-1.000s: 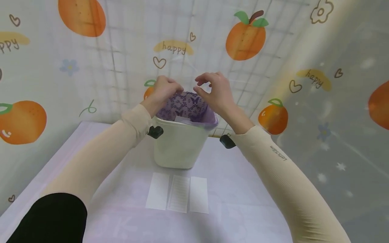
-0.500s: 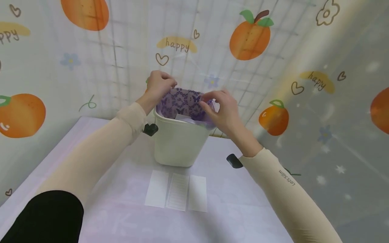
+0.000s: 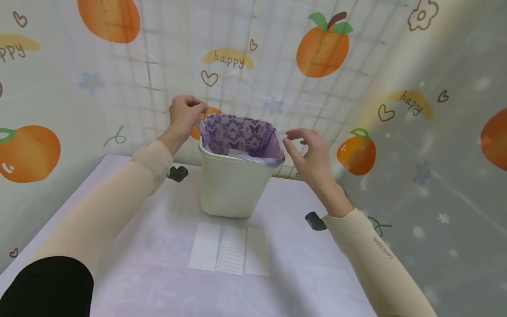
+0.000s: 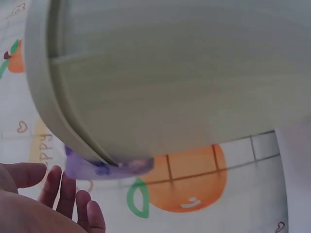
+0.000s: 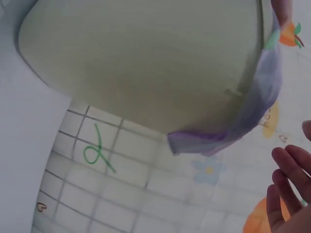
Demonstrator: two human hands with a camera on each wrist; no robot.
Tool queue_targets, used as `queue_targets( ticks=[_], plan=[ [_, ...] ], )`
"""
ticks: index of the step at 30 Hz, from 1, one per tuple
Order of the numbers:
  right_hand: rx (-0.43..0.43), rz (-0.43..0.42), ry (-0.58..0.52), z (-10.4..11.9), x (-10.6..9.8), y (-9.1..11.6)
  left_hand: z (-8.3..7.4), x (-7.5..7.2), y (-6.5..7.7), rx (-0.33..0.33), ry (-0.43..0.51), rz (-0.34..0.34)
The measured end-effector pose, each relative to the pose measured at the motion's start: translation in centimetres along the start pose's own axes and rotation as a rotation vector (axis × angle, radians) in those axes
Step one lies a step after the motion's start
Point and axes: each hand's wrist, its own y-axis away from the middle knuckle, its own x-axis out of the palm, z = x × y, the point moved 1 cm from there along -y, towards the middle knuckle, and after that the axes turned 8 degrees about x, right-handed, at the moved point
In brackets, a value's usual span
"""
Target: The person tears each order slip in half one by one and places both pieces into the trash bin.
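A pale greenish-white bin (image 3: pixel 233 187) stands upright on the table, lined with a purple bag (image 3: pixel 237 134) that has a dark butterfly pattern. The liner folds over the rim at the back and right; its folded edge (image 5: pixel 233 133) shows outside the bin in the right wrist view. My left hand (image 3: pixel 185 115) is raised just left of the rim, and the left wrist view shows its thumb and fingers apart with nothing between them. To the right of the bin, my right hand (image 3: pixel 313 154) hovers with loosely bent fingers (image 5: pixel 291 170), holding nothing.
Three white paper slips lie side by side in front of the bin: a left one (image 3: pixel 204 246), a lined middle one (image 3: pixel 231 251) and a right one (image 3: pixel 258 252). A curtain (image 3: pixel 257 26) printed with oranges hangs behind the table (image 3: pixel 158 273).
Both hands have moved outward from the liner's back edge, the left to the left, the right to the right and lower. The bin and slips stay put.
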Motion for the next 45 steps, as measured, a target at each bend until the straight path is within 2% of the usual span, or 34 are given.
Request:
queue_targets(
  ticks=[5,12,20,25,33,38,45],
  plan=[
    [0.061,-0.053,0.012,-1.5,-0.4,1.3,1.4,-0.7,0.4,-0.038,0.035,-0.001],
    [0.14,-0.072,0.04,-3.8,0.0,3.2,3.8,-1.3,0.6,-0.103,0.033,-0.007],
    [0.198,-0.083,-0.009,-6.1,1.7,6.5,7.6,-1.0,2.2,-0.143,-0.021,0.075],
    [0.208,-0.093,-0.015,-6.6,2.6,7.7,9.4,-1.0,3.2,-0.135,-0.019,0.078],
    [0.24,-0.135,-0.076,-7.7,4.3,9.6,11.1,-0.7,4.0,-0.147,-0.001,0.107],
    [0.297,-0.14,-0.107,-8.3,5.2,11.0,12.1,-0.9,4.6,-0.139,0.012,0.148],
    [0.383,-0.133,-0.117,-8.9,6.5,12.9,13.8,-0.9,5.5,-0.136,0.051,0.149]
  ],
)
